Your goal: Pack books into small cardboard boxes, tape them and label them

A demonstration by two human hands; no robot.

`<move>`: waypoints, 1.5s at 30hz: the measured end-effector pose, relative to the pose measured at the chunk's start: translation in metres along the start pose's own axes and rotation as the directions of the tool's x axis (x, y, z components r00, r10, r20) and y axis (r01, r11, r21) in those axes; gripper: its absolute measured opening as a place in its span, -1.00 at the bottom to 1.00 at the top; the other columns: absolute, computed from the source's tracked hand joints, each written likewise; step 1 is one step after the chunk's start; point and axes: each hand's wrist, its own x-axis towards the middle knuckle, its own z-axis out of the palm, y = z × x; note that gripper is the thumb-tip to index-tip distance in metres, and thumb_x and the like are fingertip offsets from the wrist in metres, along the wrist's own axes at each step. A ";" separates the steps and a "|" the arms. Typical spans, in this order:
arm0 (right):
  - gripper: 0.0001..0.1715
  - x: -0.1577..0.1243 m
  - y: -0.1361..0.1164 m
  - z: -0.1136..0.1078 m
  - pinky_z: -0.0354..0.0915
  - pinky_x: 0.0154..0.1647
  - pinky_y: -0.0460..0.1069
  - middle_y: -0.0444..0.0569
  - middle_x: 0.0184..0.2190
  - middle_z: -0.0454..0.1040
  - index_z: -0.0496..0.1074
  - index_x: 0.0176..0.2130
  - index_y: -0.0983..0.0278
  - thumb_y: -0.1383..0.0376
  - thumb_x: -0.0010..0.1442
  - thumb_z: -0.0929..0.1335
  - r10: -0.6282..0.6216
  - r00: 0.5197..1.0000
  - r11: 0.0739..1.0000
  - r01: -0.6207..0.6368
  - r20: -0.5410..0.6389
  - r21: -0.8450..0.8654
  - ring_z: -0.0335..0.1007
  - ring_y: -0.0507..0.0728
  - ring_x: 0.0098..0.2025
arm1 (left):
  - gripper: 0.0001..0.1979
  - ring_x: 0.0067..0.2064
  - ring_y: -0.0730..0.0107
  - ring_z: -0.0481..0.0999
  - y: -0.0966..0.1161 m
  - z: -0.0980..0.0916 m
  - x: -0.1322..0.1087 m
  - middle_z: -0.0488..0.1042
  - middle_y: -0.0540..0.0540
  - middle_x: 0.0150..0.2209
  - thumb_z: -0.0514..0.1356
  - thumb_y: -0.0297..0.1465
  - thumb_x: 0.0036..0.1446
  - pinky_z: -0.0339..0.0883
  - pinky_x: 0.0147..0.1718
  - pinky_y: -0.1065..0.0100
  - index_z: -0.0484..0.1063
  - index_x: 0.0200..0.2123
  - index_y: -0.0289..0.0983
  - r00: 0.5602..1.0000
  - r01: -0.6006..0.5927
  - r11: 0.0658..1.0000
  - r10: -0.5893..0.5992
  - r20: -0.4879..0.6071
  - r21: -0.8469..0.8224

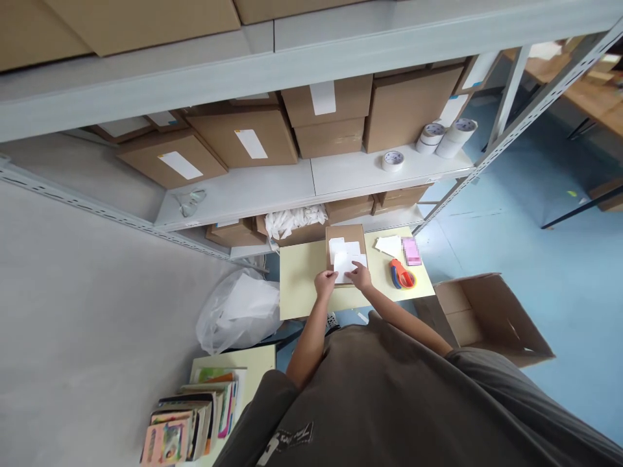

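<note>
A small brown cardboard box [331, 235] lies on the pale yellow table in front of me, with several white pieces of paper [351, 248] on it. My left hand [325, 284] is closed, pinching the lower left edge of the nearest white sheet [342, 262]. Over the right part of that sheet is my right hand [361, 277], its thumb and index finger apart and resting on the paper. An orange and blue tape dispenser [401, 275] lies to the right of the box. Beyond it are a white folded piece [388, 245] and a pink pack [411, 251].
A grey metal shelf [272, 188] with cartons and white tape rolls [392, 161] rises behind the table [299, 279]. An open carton [491, 318] stands on the floor at right. At left are a plastic bag [238, 311] and stacked books [195, 415].
</note>
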 end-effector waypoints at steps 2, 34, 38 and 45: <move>-0.36 0.003 0.000 0.000 0.39 -0.22 0.01 -0.12 -0.42 0.60 0.56 0.11 0.17 0.12 0.06 0.60 -0.007 0.998 0.994 0.000 -0.059 -0.114 0.55 0.19 -0.32 | -0.84 -0.30 0.25 0.67 0.004 0.004 0.000 0.69 -0.07 -0.40 0.34 -0.26 0.14 0.46 -0.24 0.32 0.69 -0.39 -0.19 0.999 0.035 0.999 -0.034 -0.021 0.039; -0.41 -0.030 0.038 -0.006 -0.11 0.52 0.43 0.15 0.61 0.02 0.42 0.41 0.17 0.30 0.48 0.25 -0.351 0.888 0.496 0.446 0.298 -0.745 -0.25 0.47 0.64 | -0.38 0.61 -0.11 -0.05 0.006 0.029 0.024 0.16 -0.22 0.56 0.06 -0.29 0.43 0.09 0.45 -0.14 0.28 0.51 -0.21 0.883 -0.468 0.722 0.388 0.263 0.510; -0.42 -0.046 0.054 -0.025 -0.15 0.53 0.46 0.09 0.63 -0.04 0.47 0.37 0.10 0.28 0.43 0.32 -0.347 0.869 0.511 0.490 0.352 -0.706 -0.32 0.47 0.65 | -0.34 0.64 0.00 -0.18 -0.010 0.038 0.009 -0.04 -0.21 0.62 -0.05 -0.23 0.50 -0.07 0.52 -0.11 0.14 0.57 -0.24 0.894 -0.443 0.707 0.396 0.210 0.551; -0.31 -0.043 0.081 -0.054 0.08 0.51 0.30 0.17 0.57 0.13 0.30 0.49 0.25 0.18 0.47 0.28 -0.415 0.890 0.672 0.441 0.191 -0.594 -0.11 0.40 0.62 | -0.35 0.64 0.09 -0.23 -0.028 0.050 -0.020 -0.03 -0.14 0.62 -0.09 -0.19 0.53 -0.14 0.55 -0.03 0.11 0.59 -0.20 0.905 -0.413 0.697 0.387 0.177 0.586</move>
